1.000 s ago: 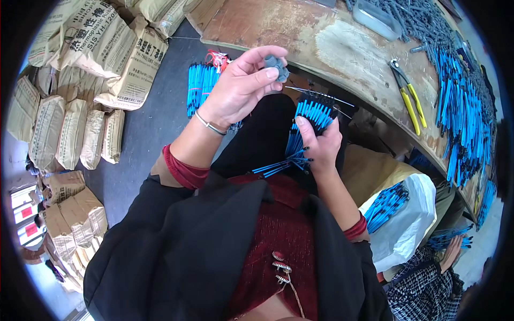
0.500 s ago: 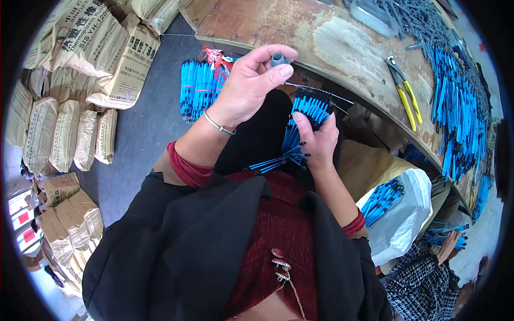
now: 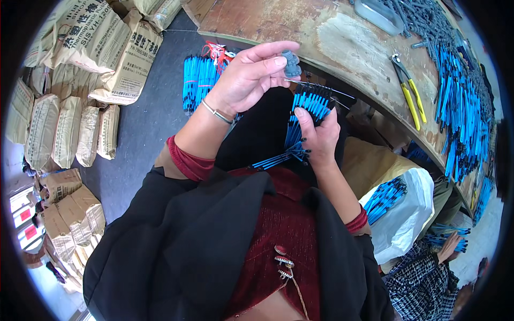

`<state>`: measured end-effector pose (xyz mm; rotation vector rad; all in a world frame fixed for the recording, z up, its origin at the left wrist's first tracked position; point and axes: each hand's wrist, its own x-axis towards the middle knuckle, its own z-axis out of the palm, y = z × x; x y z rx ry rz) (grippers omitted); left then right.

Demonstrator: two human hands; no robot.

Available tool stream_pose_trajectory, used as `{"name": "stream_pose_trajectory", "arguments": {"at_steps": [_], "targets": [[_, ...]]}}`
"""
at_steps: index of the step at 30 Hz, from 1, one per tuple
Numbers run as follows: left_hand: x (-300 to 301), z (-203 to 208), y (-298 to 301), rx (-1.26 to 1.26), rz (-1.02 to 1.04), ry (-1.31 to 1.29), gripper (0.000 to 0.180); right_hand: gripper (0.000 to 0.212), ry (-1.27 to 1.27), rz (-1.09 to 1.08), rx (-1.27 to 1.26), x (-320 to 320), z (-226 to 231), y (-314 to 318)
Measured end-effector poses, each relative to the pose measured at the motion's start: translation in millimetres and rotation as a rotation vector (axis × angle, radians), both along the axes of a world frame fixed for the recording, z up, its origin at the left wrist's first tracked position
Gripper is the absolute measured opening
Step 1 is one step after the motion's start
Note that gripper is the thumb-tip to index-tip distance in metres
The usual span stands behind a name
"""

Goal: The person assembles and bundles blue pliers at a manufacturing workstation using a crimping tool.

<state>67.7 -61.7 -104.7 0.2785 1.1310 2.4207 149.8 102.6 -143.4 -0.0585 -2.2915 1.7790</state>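
My left hand (image 3: 238,83) pinches a small grey plastic piece (image 3: 292,65) of ribbed, roughly cylindrical shape between thumb and fingers, just past the edge of the wooden bench. Lower and to the right, my right hand (image 3: 322,140) is closed round a fanned bundle of thin blue sticks (image 3: 310,102) with black ends. More of these sticks splay out below the palm toward my lap. Thin metal rods (image 3: 344,94) lie across the bundle's far end; how they join the sticks is too small to tell.
The wooden bench (image 3: 278,21) holds yellow-handled pliers (image 3: 409,91), a clear plastic tray (image 3: 379,16), grey parts and a pile of blue sticks (image 3: 460,112). Tied blue bundles (image 3: 197,83) stand on the floor near paper sacks (image 3: 83,37). A white sack (image 3: 404,222) lies right, near another person's hand (image 3: 448,247).
My left hand has turned and shifted slightly right, so the grey piece now shows its ribbed side instead of its hollow end. My right hand keeps its hold on the blue sticks.
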Motion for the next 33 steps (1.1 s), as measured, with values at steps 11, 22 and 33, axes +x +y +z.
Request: {"name": "stream_pose_trajectory", "arguments": {"at_steps": [11,22,33], "targets": [[-3.4,-1.2,1.5,-0.138,-0.018,0.1,0.039,0.026,-0.028,-0.008,0.018,-2.8,-1.1,0.7],[-15.4,-2.0,9.8,-0.184,-0.027,0.034,0.035,0.028,-0.106,-0.076,-0.003,-7.5,-2.4,-4.6],[1.1,-13.1,7.4,-0.112,-0.009,0.139,0.044,0.029,-0.007,-0.134,0.059,-4.2,-1.7,-7.9]]}}
